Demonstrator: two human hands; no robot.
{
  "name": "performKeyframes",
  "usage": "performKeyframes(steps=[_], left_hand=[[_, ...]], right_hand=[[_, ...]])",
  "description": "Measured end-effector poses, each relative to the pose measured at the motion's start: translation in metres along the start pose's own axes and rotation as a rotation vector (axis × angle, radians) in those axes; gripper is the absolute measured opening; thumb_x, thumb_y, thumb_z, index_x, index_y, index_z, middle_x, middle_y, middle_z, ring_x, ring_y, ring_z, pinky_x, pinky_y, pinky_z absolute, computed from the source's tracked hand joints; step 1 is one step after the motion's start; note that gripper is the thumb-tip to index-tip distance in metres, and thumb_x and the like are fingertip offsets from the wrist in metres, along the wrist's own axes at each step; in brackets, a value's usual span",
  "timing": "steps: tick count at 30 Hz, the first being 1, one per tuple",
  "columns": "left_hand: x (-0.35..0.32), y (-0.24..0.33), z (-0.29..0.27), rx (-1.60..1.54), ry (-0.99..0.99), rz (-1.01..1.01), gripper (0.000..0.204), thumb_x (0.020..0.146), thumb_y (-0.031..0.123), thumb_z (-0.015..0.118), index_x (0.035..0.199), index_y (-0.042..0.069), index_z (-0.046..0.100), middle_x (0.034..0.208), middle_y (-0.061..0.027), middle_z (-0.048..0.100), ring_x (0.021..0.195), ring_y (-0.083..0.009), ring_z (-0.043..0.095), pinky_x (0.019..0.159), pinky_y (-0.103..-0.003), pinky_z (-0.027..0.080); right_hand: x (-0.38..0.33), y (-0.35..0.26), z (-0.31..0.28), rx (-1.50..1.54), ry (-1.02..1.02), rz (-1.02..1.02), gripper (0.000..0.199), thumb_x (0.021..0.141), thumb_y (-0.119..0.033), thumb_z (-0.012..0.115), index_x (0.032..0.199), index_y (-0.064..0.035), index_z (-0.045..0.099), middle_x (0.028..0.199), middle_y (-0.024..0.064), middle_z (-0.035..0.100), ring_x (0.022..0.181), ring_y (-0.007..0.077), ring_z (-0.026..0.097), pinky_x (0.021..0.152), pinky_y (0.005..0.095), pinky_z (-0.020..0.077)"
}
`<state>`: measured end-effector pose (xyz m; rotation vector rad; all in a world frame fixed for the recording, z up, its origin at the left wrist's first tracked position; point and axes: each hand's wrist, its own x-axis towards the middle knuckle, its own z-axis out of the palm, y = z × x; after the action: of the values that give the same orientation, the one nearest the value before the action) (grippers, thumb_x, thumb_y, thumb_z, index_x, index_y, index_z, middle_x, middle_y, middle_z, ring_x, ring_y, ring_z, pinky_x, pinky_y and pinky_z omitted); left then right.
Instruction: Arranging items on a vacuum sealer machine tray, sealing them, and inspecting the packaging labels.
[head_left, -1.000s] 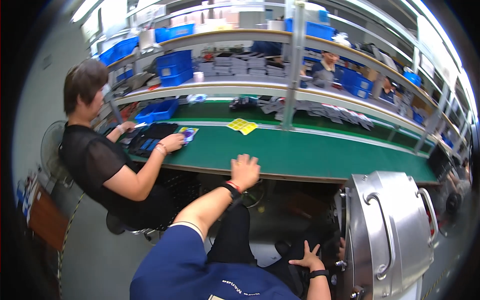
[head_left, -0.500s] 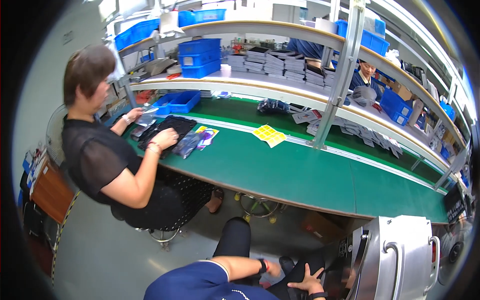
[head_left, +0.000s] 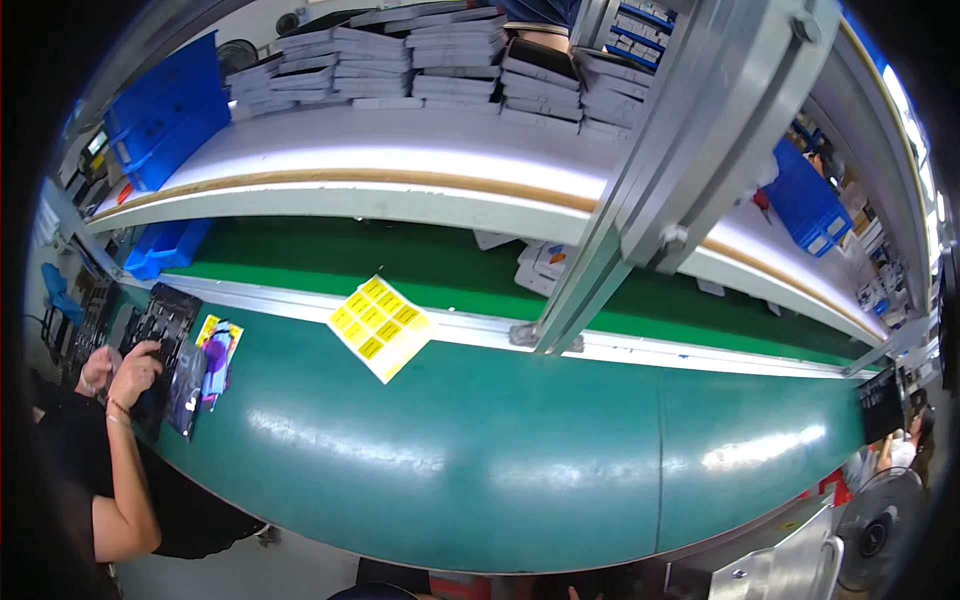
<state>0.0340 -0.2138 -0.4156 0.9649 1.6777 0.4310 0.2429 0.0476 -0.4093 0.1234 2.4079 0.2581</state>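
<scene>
My left hand is out of sight. At the bottom edge, a small skin-coloured sliver (head_left: pixel 573 593) appears to be a fingertip of my right hand; the rest is cut off, so its hold cannot be told. The green-topped workbench (head_left: pixel 540 420) stretches across in front of me. Towards its back lies a sheet of yellow labels (head_left: pixel 375 325) with white margins, next to the metal rail. Farther left are a dark item in a clear bag (head_left: pixel 185 390) and a purple and blue printed packet (head_left: pixel 217 362).
At the left, a co-worker's hands (head_left: pixel 130 378) are at black trays (head_left: pixel 168 315). An aluminium post (head_left: pixel 640 190) rises at the bench's back, crossing a shelf with grey box stacks (head_left: pixel 455 65) and a blue bin (head_left: pixel 165 110). Lower right are a steel cabinet (head_left: pixel 775 565) and a fan (head_left: pixel 875 535).
My view has tilted up and come closer to the bench. Both my hands and forearms were visible before, over my lap; now almost nothing of them shows. The label sheet appears larger.
</scene>
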Motion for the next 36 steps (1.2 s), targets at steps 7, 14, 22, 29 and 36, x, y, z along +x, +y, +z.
performKeyframes(steps=[7,14,22,29,36], left_hand=[[-0.025,-0.008,-0.026,-0.009,-0.095,-0.182,0.033,0.087,0.027,0.047,0.104,0.004,0.064,0.104,-0.0105,0.063,0.095,-0.0233,0.058,0.081,-0.041,0.045],[-0.011,-0.1,-0.061,0.119,-0.101,-0.375,0.031,0.088,0.025,0.047,0.102,0.004,0.065,0.108,-0.011,0.062,0.098,-0.0231,0.058,0.082,-0.041,0.045],[-0.059,-0.036,-0.118,0.202,-0.083,-0.539,0.03,0.089,0.023,0.047,0.099,0.003,0.067,0.112,-0.0115,0.06,0.102,-0.0229,0.057,0.082,-0.042,0.045],[-0.262,0.071,-0.203,-0.266,0.618,0.103,0.044,0.086,0.033,0.059,0.117,0.002,0.054,0.11,-0.0143,0.061,0.103,-0.0234,0.058,0.089,-0.033,0.044],[-0.474,0.167,-0.257,-0.225,0.737,0.413,0.03,0.087,0.016,0.059,0.114,0.003,0.056,0.102,-0.0058,0.063,0.097,-0.0133,0.057,0.087,-0.028,0.044]], right_hand=[[0.006,-0.007,-0.149,0.33,-0.174,-0.018,0.122,0.053,-0.052,0.08,0.143,-0.0293,0.002,0.139,0.0354,-0.014,0.127,0.0539,0.016,0.102,0.0524,0.0279],[0.024,-0.044,-0.372,0.707,-0.201,-0.026,0.125,0.05,-0.053,0.081,0.143,-0.0312,0.0,0.139,0.0304,-0.023,0.13,0.0516,0.012,0.105,0.0499,0.0255],[0.017,-0.062,-0.421,0.73,-0.332,-0.05,0.131,0.047,-0.067,0.075,0.143,-0.0267,-0.004,0.137,0.0352,-0.025,0.128,0.0566,0.006,0.105,0.0496,0.0226],[0.019,-0.075,-0.405,0.629,-0.1,-0.161,0.109,0.057,-0.06,0.073,0.142,-0.0192,0.017,0.138,0.0384,0.003,0.128,0.0494,0.022,0.104,0.0453,0.0279],[-0.062,-0.077,-0.526,0.968,0.286,-0.826,0.057,0.078,-0.027,0.069,0.124,-0.001,0.048,0.11,0.0167,0.059,0.103,0.0243,0.057,0.089,0.0323,0.0449]])
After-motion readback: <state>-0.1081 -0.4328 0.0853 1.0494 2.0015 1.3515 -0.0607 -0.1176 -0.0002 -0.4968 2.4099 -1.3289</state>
